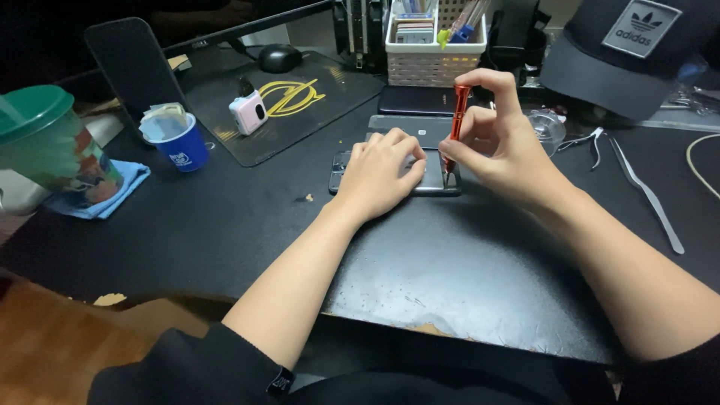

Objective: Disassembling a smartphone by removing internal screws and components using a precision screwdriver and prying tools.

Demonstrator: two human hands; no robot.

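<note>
Left hand covers most of the opened phone, so its middle can't be read; only the left end and the grey right part of the inside show. Fingers curled, palm down, pressing on the phone, not wrapped round it. Driver tip is too small to make out against the phone's right edge; can't tell what it sits in. Second flat dark panel just behind the phone is partly hidden by both hands.

Right hand is pinched shut on an orange screwdriver, thumb and fingers round the shaft, index finger arched over the top. Screwdriver stands close to upright, tip down at the phone's right end, just beside the left fingertips. Phone lies flat on the black desk, centre of view, under the left hand and directly below the right.

Top edge cuts off the white basket and its contents. Black cap top right is cropped. Green-lidded cup at left is cropped, sitting on a blue cloth. Blue paper cup with crumpled paper inside stands near a black mouse mat; small pink-white device and mouse on the mat. Tweezers and small pliers lie right of the hands, well apart from the phone. Desk front edge is chipped.
</note>
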